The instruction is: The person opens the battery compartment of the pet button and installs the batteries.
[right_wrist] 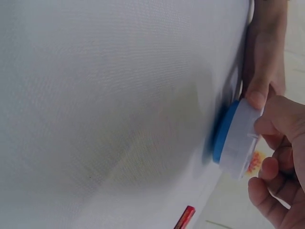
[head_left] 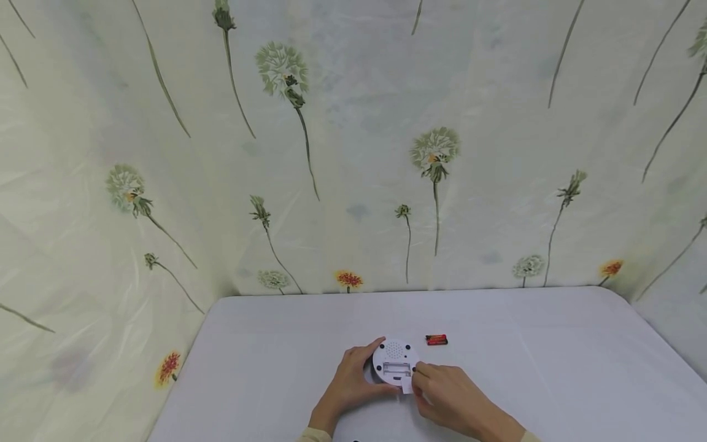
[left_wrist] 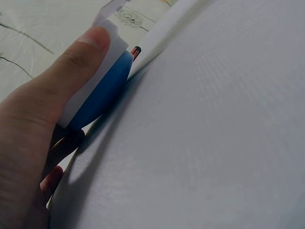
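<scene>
A round white device (head_left: 394,351) with a blue front lies face down, its underside showing a grid of small holes, dark round feet and an uncovered battery compartment (head_left: 396,368). My left hand (head_left: 351,379) grips its left side, thumb on the near rim and fingers round the far edge. In the left wrist view the blue part (left_wrist: 107,90) faces the table. My right hand (head_left: 450,393) pinches a small white battery cover (head_left: 407,385) at the device's near right edge. In the right wrist view, curled right fingers (right_wrist: 269,167) are beside the white casing (right_wrist: 238,138).
Red and black batteries (head_left: 436,339) lie side by side on the white tablecloth (head_left: 265,344), beyond the device to the right. A flower-printed curtain (head_left: 359,153) hangs behind the table and along its sides.
</scene>
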The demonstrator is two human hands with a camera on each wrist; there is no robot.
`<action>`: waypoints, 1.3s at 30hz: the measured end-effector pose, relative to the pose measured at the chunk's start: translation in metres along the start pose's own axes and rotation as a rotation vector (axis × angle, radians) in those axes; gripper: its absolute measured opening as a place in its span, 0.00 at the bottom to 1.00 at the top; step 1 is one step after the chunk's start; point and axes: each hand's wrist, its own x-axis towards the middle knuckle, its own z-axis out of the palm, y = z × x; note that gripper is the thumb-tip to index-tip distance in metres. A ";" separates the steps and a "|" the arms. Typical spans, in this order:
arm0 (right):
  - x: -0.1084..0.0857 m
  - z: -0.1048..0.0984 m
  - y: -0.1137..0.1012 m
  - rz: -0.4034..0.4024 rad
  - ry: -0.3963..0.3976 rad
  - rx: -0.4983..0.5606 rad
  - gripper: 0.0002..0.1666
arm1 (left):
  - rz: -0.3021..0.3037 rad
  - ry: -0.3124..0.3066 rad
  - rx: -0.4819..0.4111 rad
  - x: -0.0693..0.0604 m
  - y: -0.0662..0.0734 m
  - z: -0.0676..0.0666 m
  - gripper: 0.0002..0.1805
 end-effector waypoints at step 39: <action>-0.046 -0.004 0.014 0.090 0.065 -0.036 0.09 | 0.007 -0.007 -0.023 0.000 0.002 -0.001 0.53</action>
